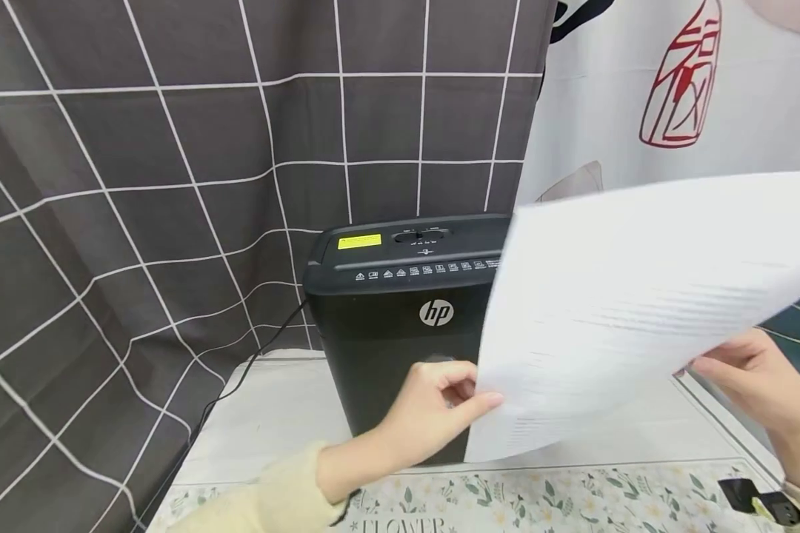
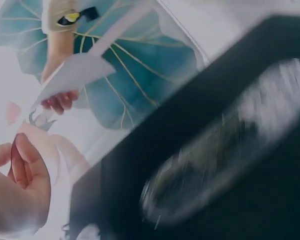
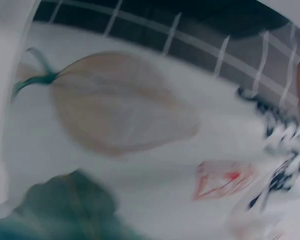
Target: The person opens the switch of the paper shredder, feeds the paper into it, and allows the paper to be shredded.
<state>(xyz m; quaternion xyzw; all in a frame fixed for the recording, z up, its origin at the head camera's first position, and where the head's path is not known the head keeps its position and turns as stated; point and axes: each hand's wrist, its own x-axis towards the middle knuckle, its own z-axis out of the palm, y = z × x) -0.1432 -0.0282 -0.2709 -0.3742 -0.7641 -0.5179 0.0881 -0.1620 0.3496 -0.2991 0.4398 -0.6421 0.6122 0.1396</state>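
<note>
A large white sheet of paper (image 1: 613, 326) with rows of faint print is held up, slightly curved, in front of a black HP paper shredder (image 1: 380, 348). My left hand (image 1: 427, 403) pinches the sheet near its lower left edge, the thumb lying over the front. At the lower right edge, my right hand (image 1: 750, 377) grips the paper between thumb and fingers. The left wrist view shows the left hand (image 2: 25, 180) close by the shredder's oval window (image 2: 225, 155), which has pale streaks behind it. Part of the shredder's top is hidden behind the sheet.
The shredder stands on a white table with a floral mat (image 1: 540, 492) along its front. A black cord (image 1: 247, 370) runs down from its left side. Behind hang a grey grid-patterned curtain (image 1: 193, 133) and a white printed cloth (image 1: 613, 111).
</note>
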